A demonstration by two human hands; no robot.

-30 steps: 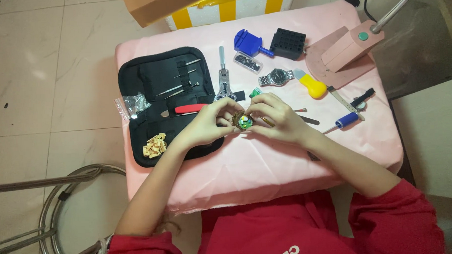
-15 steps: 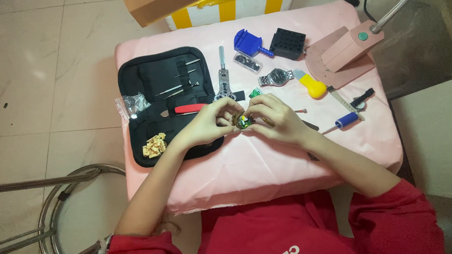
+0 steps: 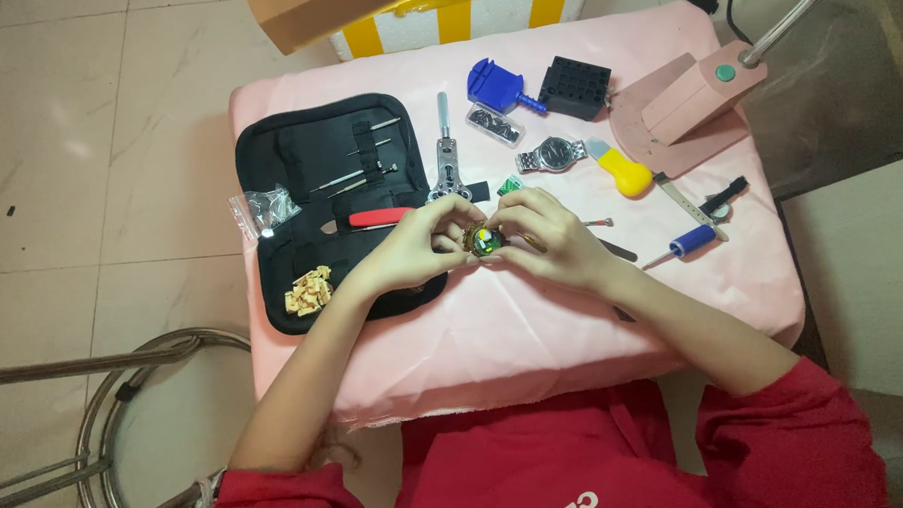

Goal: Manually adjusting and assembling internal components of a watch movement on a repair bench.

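Observation:
Both my hands meet over the middle of the pink-covered table [image 3: 534, 331]. My left hand [image 3: 416, 245] and my right hand [image 3: 546, 236] pinch a small round watch body [image 3: 485, 242] with a green and gold face between their fingertips, just above the cloth. A black zip tool case [image 3: 309, 179] lies open under and left of my left hand, with a red-handled tool [image 3: 378, 217] in it. A silver wristwatch [image 3: 553, 154] lies just beyond my right hand.
Farther back lie a metal case wrench [image 3: 446, 154], a blue tool [image 3: 496, 85], a black block holder [image 3: 575, 85], a yellow-handled knife [image 3: 619, 170], a blue screwdriver [image 3: 686, 244] and a pink press [image 3: 681, 101]. A metal stool [image 3: 98, 437] stands at the left.
My fingers have shifted slightly around the small watch body, which stays between both hands at the same spot. Nothing else has moved.

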